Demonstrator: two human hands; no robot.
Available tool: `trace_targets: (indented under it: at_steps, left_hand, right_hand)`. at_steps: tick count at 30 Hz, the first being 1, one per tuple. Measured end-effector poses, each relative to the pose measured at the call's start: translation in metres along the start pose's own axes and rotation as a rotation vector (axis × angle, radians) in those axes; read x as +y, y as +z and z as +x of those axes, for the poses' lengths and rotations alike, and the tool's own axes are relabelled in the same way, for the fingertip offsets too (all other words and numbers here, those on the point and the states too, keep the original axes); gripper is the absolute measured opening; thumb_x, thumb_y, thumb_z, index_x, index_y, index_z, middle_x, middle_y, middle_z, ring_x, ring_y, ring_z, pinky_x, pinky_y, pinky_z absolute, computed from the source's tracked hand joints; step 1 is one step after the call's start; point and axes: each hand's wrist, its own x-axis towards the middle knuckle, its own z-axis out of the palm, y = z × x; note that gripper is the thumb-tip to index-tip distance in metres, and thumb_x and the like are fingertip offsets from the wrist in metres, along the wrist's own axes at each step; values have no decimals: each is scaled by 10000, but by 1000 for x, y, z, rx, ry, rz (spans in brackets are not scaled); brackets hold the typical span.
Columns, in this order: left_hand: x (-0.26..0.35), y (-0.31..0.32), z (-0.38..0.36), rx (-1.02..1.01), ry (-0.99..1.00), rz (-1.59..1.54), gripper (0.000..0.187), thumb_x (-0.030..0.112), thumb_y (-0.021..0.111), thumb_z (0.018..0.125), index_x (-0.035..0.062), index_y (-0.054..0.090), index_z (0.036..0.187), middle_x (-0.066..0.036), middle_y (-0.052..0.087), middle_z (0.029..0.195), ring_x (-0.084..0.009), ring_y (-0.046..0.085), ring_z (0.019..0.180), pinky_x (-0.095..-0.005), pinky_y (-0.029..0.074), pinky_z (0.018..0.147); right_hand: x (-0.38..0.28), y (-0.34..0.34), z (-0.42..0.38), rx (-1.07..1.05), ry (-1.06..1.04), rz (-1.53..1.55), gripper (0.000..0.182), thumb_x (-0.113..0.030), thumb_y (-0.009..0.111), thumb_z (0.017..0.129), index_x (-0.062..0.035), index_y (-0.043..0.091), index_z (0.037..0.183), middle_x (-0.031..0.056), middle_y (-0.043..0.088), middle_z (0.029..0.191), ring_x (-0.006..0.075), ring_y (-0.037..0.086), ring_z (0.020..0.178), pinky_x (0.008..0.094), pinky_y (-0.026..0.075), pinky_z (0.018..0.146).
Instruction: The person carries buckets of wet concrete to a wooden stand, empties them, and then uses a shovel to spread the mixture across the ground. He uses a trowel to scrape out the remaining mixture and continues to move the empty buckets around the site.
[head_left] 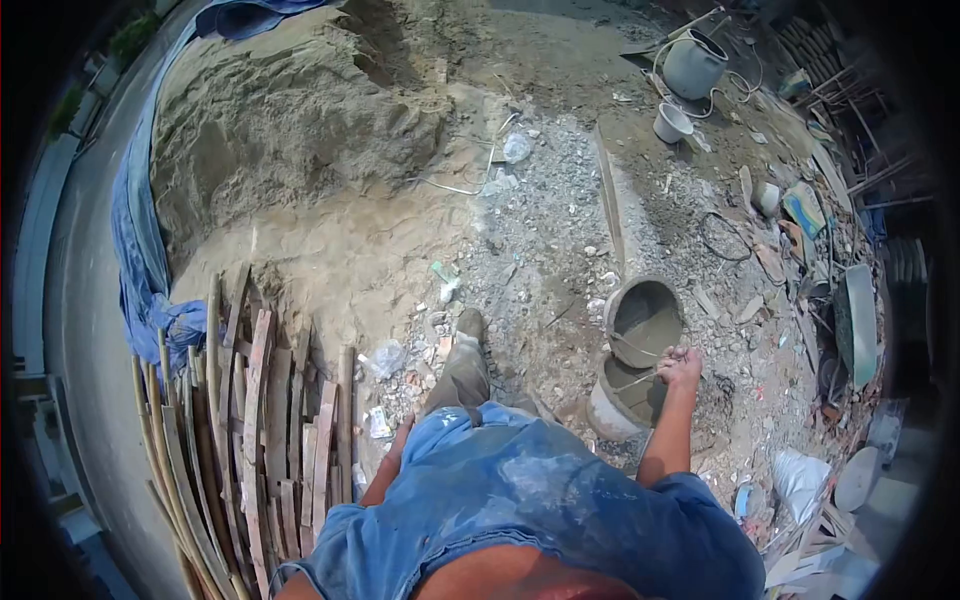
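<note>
My right hand [680, 366] is closed around thin wire handles at the right side of two buckets. The farther bucket [616, 300] is tilted and has grey wet mortar inside. Right beside it, the nearer bucket [606, 408] also contains grey mortar, and its outer wall is pale with splashes. One handle line runs from my fingers to each bucket. My left arm [384, 474] hangs at my left side, and the hand at its end [404, 432] shows only as a sliver; its fingers cannot be made out.
A large sand pile [290, 130] rises ahead to the left, edged by a blue tarp [140, 210]. Wooden planks and poles [255, 420] stand at my left. Rubble covers the ground. A concrete ledge [610, 195], a drum [694, 68] and a white bucket [672, 124] lie ahead right.
</note>
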Motion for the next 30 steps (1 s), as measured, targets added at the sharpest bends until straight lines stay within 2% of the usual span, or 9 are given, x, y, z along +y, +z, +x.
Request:
trace_targets:
  at_steps: [5, 8, 12, 15, 20, 25, 26, 27, 30]
  left_hand:
    - [133, 27, 111, 97, -185, 145, 564, 416, 400, 880, 45, 359, 1303, -126, 511, 1222, -296, 514, 1054, -370, 446, 848]
    - [229, 27, 175, -22, -46, 279, 584, 419, 445, 857, 116, 281, 1328, -140, 390, 1304, -406, 500, 1004, -491, 440, 779]
    - [377, 67, 243, 65, 160, 505, 594, 415, 460, 843, 102, 294, 1319, -138, 439, 1272, -390, 514, 1013, -479, 442, 779]
    - [462, 109, 287, 118, 232, 594, 587, 411, 469, 846, 84, 312, 1307, -146, 471, 1255, -374, 522, 1020, -471, 444, 781]
    - [529, 160, 321, 129, 286, 637, 573, 430, 487, 850, 75, 345, 1277, -139, 494, 1231, -329, 551, 991, -417, 444, 749]
    - [537, 168, 315, 86, -2, 715, 526, 401, 445, 851, 74, 409, 1261, -130, 524, 1208, -320, 569, 974, -409, 459, 744]
    - [538, 165, 319, 103, -50, 719, 520, 390, 439, 852, 72, 411, 1263, -135, 520, 1212, -321, 569, 974, -411, 464, 744]
    - [539, 163, 321, 127, -82, 677, 516, 379, 437, 853, 64, 416, 1261, -142, 529, 1198, -324, 570, 973, -417, 469, 744]
    - [551, 140, 373, 45, -101, 1186, 517, 369, 435, 855, 72, 402, 1277, -134, 527, 1204, -328, 565, 978, -423, 462, 758]
  right_hand:
    - [-8, -16, 2, 243, -107, 155, 496, -482, 303, 903, -126, 424, 580, 8, 496, 532, 128, 485, 482, 228, 232, 345]
    - [-12, -27, 4, 243, -94, 221, 443, -470, 363, 885, -131, 438, 611, -15, 507, 560, 129, 517, 526, 227, 233, 343]
    - [4, 4, 15, 529, -229, 398, 355, -465, 419, 863, -160, 454, 685, -47, 540, 653, 116, 548, 634, 235, 286, 378]
    - [19, 0, 61, 428, -318, 337, 251, -390, 456, 858, -156, 522, 792, -39, 567, 750, 110, 560, 686, 236, 358, 435]
    - [22, 35, 181, 361, -319, 268, 213, -320, 449, 846, -122, 524, 822, 22, 547, 746, 144, 543, 652, 294, 369, 438]
    - [24, 96, 306, 379, -261, 205, 183, -250, 442, 834, -87, 525, 853, 83, 527, 741, 178, 526, 619, 352, 380, 441]
    - [14, 155, 299, 541, -73, 482, 306, -310, 459, 848, -66, 528, 1019, 23, 570, 893, 113, 566, 747, 226, 367, 405]
    - [0, 207, 287, 540, -77, 481, 306, -310, 459, 848, -66, 528, 1019, 23, 570, 893, 113, 566, 747, 226, 367, 405]
    - [-28, 324, 284, 572, 7, 619, 305, -410, 439, 833, -126, 466, 723, -31, 503, 611, 144, 575, 617, 248, 260, 362]
